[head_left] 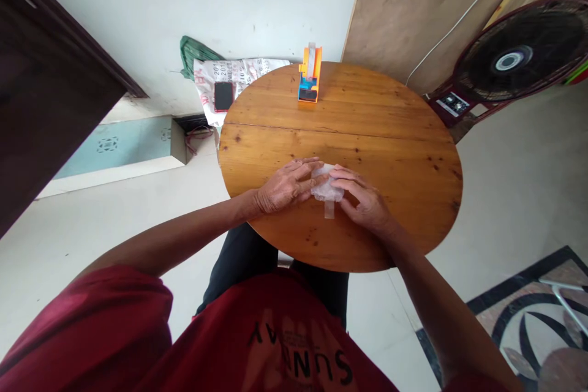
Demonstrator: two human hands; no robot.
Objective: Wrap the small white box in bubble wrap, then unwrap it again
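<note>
A small white package [327,191], seemingly wrapped in paper or plastic film, lies on the round wooden table [275,147] close to its near side. A short strip of clear tape [329,209] sticks out from the package toward me. My left hand [291,185] grips the package from the left, its fingers reaching over the top. From the right, my right hand [364,201] holds it with bent fingers pressed on the upper face. Parts of the package are hidden under the fingers. An orange and blue tape dispenser [309,82] stands at the table's far edge.
Beyond the table's left edge, a dark phone-like object [223,97] rests on a printed white sack [209,82], near a green bag [197,54]. A large fan [509,61] stands at the right. A white wall [275,6] rises behind.
</note>
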